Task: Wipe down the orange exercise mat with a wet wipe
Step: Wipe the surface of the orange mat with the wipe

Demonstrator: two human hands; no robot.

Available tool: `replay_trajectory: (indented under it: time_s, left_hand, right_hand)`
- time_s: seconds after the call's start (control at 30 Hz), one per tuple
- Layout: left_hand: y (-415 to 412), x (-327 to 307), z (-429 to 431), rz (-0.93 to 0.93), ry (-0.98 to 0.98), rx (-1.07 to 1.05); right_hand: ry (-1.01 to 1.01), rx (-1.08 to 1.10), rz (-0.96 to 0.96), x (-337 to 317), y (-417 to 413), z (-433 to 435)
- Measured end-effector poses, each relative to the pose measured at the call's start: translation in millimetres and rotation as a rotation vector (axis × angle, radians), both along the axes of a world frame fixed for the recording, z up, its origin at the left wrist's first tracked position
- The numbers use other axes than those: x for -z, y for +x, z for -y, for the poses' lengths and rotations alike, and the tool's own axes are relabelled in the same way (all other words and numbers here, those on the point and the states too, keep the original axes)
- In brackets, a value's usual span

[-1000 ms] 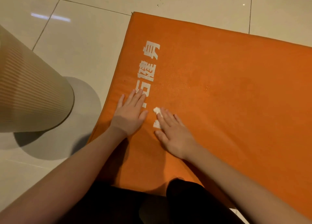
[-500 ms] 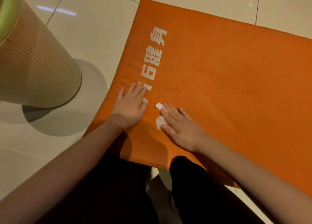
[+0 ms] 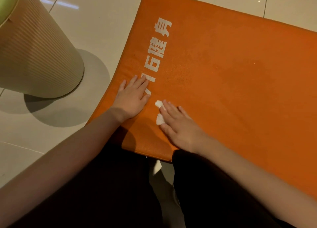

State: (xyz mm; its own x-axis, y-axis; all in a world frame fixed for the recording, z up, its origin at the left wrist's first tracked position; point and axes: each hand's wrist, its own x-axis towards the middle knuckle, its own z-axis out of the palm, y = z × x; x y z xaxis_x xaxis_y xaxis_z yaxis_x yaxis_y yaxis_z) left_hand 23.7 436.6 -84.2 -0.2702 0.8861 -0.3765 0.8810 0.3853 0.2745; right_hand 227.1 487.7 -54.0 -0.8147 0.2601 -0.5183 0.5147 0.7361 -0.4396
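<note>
The orange exercise mat [image 3: 231, 76] lies on the tiled floor, with white printed characters running along its left side. My left hand [image 3: 132, 99] rests flat on the mat near its left edge, fingers straight, covering the lowest characters. My right hand [image 3: 180, 126] presses flat on a white wet wipe [image 3: 159, 119] near the mat's front edge. Only two small bits of the wipe show, at my fingertips and beside my thumb; the rest is hidden under the palm.
A tall ribbed beige bin [image 3: 36, 49] with a green rim stands on the pale floor tiles [image 3: 96, 28] just left of the mat. My dark-clothed legs [image 3: 120, 193] are at the mat's front edge.
My right hand and the wipe have slid back toward the mat's front edge. The camera has pulled back, uncovering more printed characters and more of the bin.
</note>
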Motion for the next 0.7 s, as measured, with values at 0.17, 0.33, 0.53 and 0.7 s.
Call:
replay_trajectory:
  time_s: [0.17, 0.33, 0.53, 0.7]
  left_hand:
    - [1, -1, 8, -0.013, 0.034, 0.009]
    - [2, 2, 8, -0.026, 0.064, -0.010]
    - [3, 0, 7, -0.023, 0.051, -0.003]
    - [6, -4, -2, -0.053, -0.020, -0.014]
  right_hand:
    - [-0.069, -0.158, -0.091, -9, 26, 18]
    - [-0.025, -0.067, -0.067, -3, 16, 11]
    - [-0.124, -0.085, -0.141, -4, 52, 11]
    - [-0.220, 0.017, -0.143, -9, 52, 15]
